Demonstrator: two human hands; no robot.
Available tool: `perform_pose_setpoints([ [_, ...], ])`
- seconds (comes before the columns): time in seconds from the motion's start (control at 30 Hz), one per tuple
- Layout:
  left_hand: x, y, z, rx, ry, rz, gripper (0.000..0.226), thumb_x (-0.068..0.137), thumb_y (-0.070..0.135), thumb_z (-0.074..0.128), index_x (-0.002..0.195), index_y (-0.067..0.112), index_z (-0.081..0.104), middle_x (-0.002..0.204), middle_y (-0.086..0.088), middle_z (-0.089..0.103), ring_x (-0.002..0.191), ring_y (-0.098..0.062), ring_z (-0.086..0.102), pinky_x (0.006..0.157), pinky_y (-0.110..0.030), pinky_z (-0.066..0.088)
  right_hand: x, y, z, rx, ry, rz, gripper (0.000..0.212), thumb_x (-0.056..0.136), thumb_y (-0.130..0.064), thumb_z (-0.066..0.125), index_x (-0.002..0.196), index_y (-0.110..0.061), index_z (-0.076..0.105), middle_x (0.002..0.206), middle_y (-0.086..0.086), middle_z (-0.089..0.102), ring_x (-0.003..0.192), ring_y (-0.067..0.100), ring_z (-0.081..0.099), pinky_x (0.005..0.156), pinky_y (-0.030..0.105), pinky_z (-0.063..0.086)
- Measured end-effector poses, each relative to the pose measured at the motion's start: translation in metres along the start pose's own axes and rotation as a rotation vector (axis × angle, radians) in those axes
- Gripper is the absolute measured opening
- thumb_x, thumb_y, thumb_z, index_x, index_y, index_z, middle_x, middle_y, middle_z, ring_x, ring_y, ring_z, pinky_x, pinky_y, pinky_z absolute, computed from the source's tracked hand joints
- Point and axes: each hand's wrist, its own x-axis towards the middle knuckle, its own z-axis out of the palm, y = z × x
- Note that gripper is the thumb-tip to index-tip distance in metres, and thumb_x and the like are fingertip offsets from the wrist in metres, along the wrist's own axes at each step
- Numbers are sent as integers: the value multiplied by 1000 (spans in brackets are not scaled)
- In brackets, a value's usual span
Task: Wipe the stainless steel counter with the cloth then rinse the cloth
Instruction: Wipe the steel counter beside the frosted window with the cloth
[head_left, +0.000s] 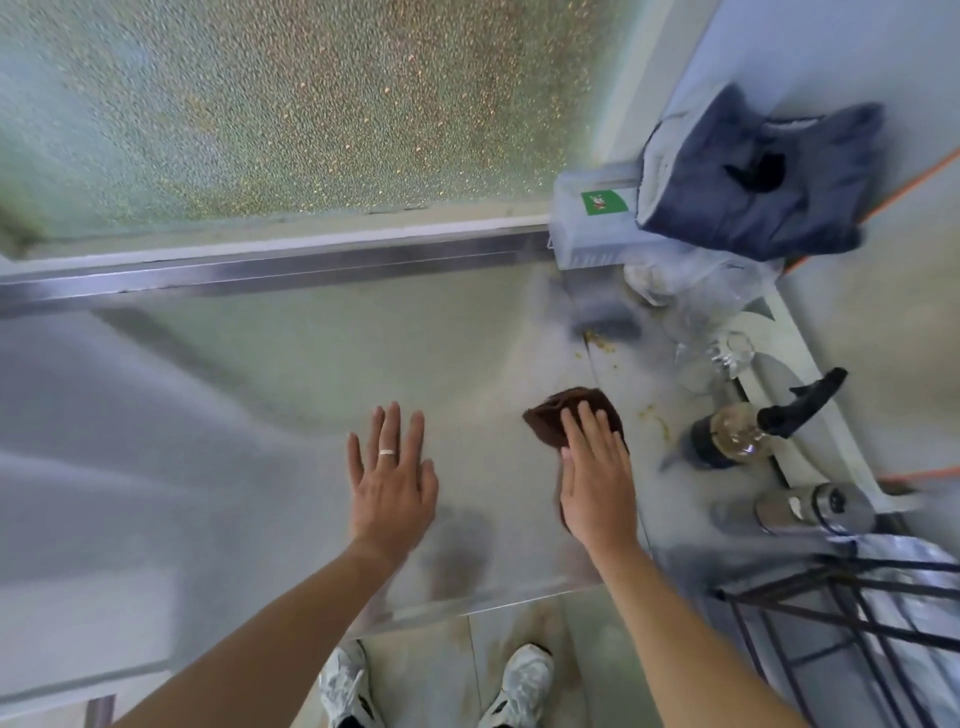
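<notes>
The right hand (597, 483) lies flat, fingers straight and together, pressing a dark brown crumpled cloth (566, 415) onto the brushed stainless steel surface (311, 353); its grip is wide and flat, nothing curled round the cloth, which shows beyond the fingertips and along the thumb side of the hand. The left hand (392, 478) is spread just beside it to the left, fingers straight and fanned, its grip wide and holding nothing; a pale ring (387, 452) sits on one finger, and I cannot tell whether the palm touches the steel or floats just above it. Yellowish crumbs (600, 340) are scattered on the steel beyond and to the right of the cloth. To the right of the cloth lies a clear spray bottle with a black trigger head (753, 431), tipped on its side, and nearer the person a shiny metal cylinder (810, 512), also on its side. Farther back, in the right corner, a pale box with a green label (597, 218) stands with a folded dark blue fabric (753, 182) resting against it. Behind the steel runs a frosted pebbled glass pane (285, 104). Below the front edge two white sneakers (519, 686) stand on a tiled floor (447, 660).
</notes>
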Motion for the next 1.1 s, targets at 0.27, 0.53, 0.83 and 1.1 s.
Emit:
perform_pose_setpoints([
  [0.27,14,13,-10,-53,54,66,55,95,29,42,148,16,48,158,-13,40,151,-29,30,117,-56,28,8,4,-31,197,270,119,40,107,-18,44,145,-8,54,154,12,49,142,31,47,115,44,41],
  [0.53,70,63,10,-21,-72,74,57,101,35,23,158,30,26,168,-5,21,157,-26,10,122,-57,20,-4,-38,4,-18,-73,-95,52,108,-39,33,160,-31,28,169,-3,20,158,19,11,125,45,24],
  [0.83,94,82,19,19,-60,12,60,102,45,21,160,33,16,170,-3,8,157,-26,-5,126,-56,6,160,-16,17,-45,51,23,51,109,-36,30,158,-23,30,167,6,26,156,28,17,126,49,20],
  [1.1,99,83,19,10,-47,5,62,99,45,26,159,33,21,170,-3,13,157,-26,-3,126,-55,4,197,3,19,-26,76,156,51,108,-27,31,156,-8,34,165,17,29,154,33,23,127,47,20],
])
